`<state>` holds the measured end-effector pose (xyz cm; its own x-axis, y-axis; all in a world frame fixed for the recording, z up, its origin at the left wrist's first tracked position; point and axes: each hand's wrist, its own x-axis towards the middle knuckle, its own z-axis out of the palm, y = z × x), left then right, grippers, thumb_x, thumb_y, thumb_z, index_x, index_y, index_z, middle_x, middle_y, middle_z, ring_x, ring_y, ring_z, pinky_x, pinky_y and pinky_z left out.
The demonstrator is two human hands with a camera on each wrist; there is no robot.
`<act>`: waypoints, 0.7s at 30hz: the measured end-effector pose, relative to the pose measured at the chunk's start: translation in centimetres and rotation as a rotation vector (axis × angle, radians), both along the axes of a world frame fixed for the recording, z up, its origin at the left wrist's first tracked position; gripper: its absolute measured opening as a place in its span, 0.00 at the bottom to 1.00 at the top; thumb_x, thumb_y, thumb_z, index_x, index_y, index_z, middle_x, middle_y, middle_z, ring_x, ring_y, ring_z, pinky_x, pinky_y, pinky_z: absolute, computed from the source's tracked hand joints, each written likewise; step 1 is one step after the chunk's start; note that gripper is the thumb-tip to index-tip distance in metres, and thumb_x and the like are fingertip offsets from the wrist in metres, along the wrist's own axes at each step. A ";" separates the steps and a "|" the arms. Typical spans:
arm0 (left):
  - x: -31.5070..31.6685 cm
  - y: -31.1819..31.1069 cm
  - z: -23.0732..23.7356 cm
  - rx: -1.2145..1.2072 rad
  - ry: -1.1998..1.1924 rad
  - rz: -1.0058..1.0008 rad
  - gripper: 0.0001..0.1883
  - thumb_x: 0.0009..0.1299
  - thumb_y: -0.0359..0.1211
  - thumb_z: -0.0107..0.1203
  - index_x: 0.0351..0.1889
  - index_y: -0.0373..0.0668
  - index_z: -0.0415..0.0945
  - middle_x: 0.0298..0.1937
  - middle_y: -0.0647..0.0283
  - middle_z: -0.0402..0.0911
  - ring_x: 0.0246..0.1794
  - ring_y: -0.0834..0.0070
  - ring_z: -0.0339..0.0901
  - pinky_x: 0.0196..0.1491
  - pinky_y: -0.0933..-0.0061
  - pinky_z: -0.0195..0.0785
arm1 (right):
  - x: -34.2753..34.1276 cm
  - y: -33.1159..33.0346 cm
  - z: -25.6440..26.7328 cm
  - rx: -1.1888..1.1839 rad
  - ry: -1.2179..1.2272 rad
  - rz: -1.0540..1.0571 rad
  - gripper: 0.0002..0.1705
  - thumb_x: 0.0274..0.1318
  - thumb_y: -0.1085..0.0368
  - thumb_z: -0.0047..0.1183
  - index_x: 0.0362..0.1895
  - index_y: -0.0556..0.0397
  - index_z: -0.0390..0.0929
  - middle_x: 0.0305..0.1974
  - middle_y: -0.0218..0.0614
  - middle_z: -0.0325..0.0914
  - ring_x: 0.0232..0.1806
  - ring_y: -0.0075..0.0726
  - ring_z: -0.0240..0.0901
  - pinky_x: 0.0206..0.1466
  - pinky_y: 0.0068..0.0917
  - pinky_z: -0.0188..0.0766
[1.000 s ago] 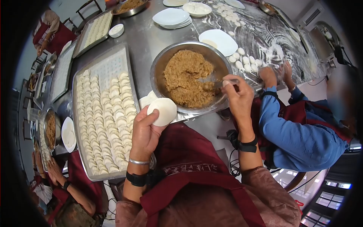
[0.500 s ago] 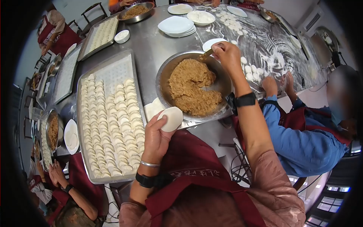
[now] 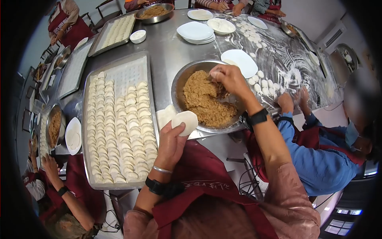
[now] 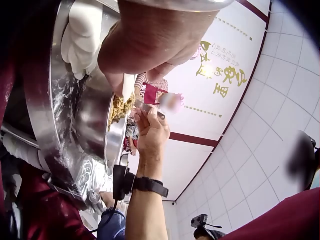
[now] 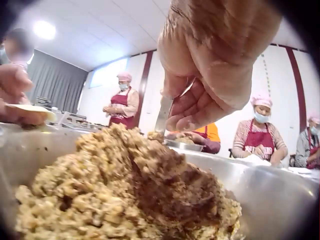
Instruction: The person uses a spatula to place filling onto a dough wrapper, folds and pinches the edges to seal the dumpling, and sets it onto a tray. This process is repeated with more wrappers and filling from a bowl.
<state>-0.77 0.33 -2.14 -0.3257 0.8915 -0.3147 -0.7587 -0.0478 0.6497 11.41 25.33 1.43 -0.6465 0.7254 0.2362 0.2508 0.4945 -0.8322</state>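
My left hand [image 3: 171,147] holds a round white dough wrapper [image 3: 185,123], thumb on top, at the near left edge of the metal bowl [image 3: 178,81]. Brown filling [image 3: 203,99] fills much of that bowl. Over its right side my right hand [image 3: 230,81] pinches a flat metal utensil, seen in the right wrist view as a narrow strip [image 5: 164,114] with its lower end at the filling [image 5: 120,185]. More wrappers [image 3: 165,115] lie on the table just left of the held one.
A large tray [image 3: 149,91] with rows of folded dumplings [image 3: 115,131] stands at the left. Beyond the bowl are stacked plates [image 3: 195,31], a white plate [image 3: 240,61] and dough pieces [image 3: 265,84] on floured metal. A person in blue [image 3: 318,155] sits close on the right.
My right hand first rose and moved away over the bowl's far rim, then came back down to the filling. The left hand still holds the wrapper; the head view has shifted slightly.
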 end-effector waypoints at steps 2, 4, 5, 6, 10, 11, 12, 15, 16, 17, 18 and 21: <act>-0.1 -0.1 -0.1 -0.002 -0.008 -0.006 0.21 0.71 0.23 0.47 0.61 0.26 0.64 0.59 0.48 0.74 0.61 0.57 0.72 0.67 0.58 0.64 | 0.7 -2.0 1.2 0.238 -0.043 0.100 0.06 0.55 0.68 0.59 0.34 0.58 0.81 0.29 0.40 0.81 0.31 0.36 0.79 0.37 0.29 0.74; -0.2 0.0 -0.2 0.005 -0.007 -0.012 0.21 0.71 0.23 0.47 0.61 0.26 0.64 0.59 0.48 0.74 0.61 0.57 0.72 0.67 0.58 0.64 | 1.4 -2.8 2.3 0.474 -0.037 0.153 0.07 0.55 0.66 0.59 0.37 0.55 0.82 0.32 0.41 0.82 0.35 0.41 0.78 0.41 0.30 0.73; -0.3 0.0 -0.3 -0.002 -0.019 -0.011 0.21 0.71 0.23 0.47 0.61 0.26 0.64 0.59 0.48 0.74 0.61 0.57 0.72 0.67 0.58 0.64 | 1.8 -3.0 2.9 0.478 -0.015 0.118 0.07 0.55 0.66 0.58 0.37 0.55 0.82 0.31 0.41 0.82 0.32 0.40 0.79 0.38 0.30 0.73; -0.3 0.0 -0.3 -0.008 -0.033 -0.011 0.21 0.71 0.23 0.47 0.61 0.26 0.64 0.59 0.48 0.74 0.61 0.57 0.72 0.67 0.58 0.64 | 2.0 -2.7 3.6 0.480 -0.013 0.121 0.07 0.55 0.66 0.58 0.37 0.55 0.82 0.31 0.41 0.82 0.32 0.40 0.79 0.38 0.30 0.73; -0.3 -0.1 -0.2 0.003 -0.032 -0.014 0.20 0.71 0.23 0.47 0.61 0.26 0.65 0.59 0.48 0.74 0.61 0.57 0.73 0.67 0.58 0.64 | 1.1 0.2 5.0 0.290 0.023 -0.145 0.08 0.56 0.65 0.57 0.38 0.53 0.83 0.28 0.42 0.82 0.28 0.36 0.79 0.35 0.29 0.73; 0.0 -0.6 -0.2 -0.016 -0.040 -0.011 0.20 0.71 0.23 0.47 0.61 0.26 0.65 0.59 0.48 0.74 0.61 0.58 0.73 0.67 0.58 0.65 | 0.5 1.9 3.1 0.264 0.060 -0.147 0.09 0.56 0.64 0.57 0.39 0.53 0.83 0.29 0.42 0.83 0.29 0.38 0.80 0.36 0.30 0.74; 0.0 -0.6 -0.3 -0.023 -0.041 -0.008 0.20 0.71 0.23 0.47 0.61 0.27 0.65 0.59 0.48 0.74 0.61 0.58 0.73 0.67 0.59 0.65 | -0.2 3.4 1.5 0.250 0.106 -0.149 0.09 0.56 0.63 0.58 0.39 0.53 0.84 0.29 0.43 0.83 0.30 0.39 0.80 0.37 0.30 0.74; 0.0 -0.6 -0.3 -0.021 -0.043 -0.011 0.20 0.71 0.23 0.47 0.61 0.27 0.64 0.59 0.48 0.74 0.61 0.58 0.73 0.67 0.59 0.65 | -2.4 4.7 -1.7 0.245 0.031 -0.175 0.11 0.55 0.62 0.58 0.39 0.54 0.83 0.30 0.44 0.83 0.31 0.45 0.80 0.38 0.35 0.74; -0.1 -0.6 -0.3 -0.020 -0.041 -0.013 0.20 0.71 0.23 0.47 0.61 0.27 0.64 0.59 0.48 0.74 0.61 0.58 0.73 0.67 0.59 0.65 | -2.8 4.4 -2.2 0.240 -0.027 -0.154 0.11 0.54 0.62 0.58 0.38 0.55 0.83 0.32 0.45 0.82 0.34 0.49 0.80 0.40 0.38 0.74; -0.1 -0.6 -0.4 -0.012 -0.043 -0.014 0.20 0.71 0.23 0.47 0.61 0.27 0.64 0.59 0.48 0.74 0.61 0.58 0.73 0.67 0.59 0.65 | -2.9 3.9 -2.9 0.191 -0.042 -0.119 0.11 0.54 0.61 0.58 0.38 0.55 0.83 0.32 0.45 0.82 0.34 0.49 0.79 0.40 0.38 0.74; -0.1 -0.5 -0.4 -0.005 -0.049 -0.014 0.21 0.71 0.23 0.47 0.61 0.27 0.65 0.59 0.49 0.74 0.61 0.58 0.73 0.67 0.59 0.65 | -2.8 2.8 -3.2 0.139 -0.061 -0.083 0.11 0.54 0.61 0.58 0.38 0.54 0.83 0.32 0.45 0.82 0.35 0.49 0.79 0.41 0.39 0.73; 0.0 -0.5 0.0 -0.010 -0.054 -0.009 0.20 0.71 0.24 0.48 0.61 0.27 0.65 0.59 0.49 0.74 0.61 0.58 0.73 0.67 0.59 0.65 | -1.0 -1.3 -0.3 0.270 -0.075 0.018 0.09 0.54 0.64 0.58 0.36 0.54 0.83 0.31 0.43 0.82 0.34 0.49 0.78 0.41 0.38 0.73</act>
<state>-0.81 -0.15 -2.18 -0.3003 0.8910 -0.3405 -0.7929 -0.0348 0.6083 10.46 24.08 1.15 -0.6817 0.6311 0.3702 0.2961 0.7007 -0.6491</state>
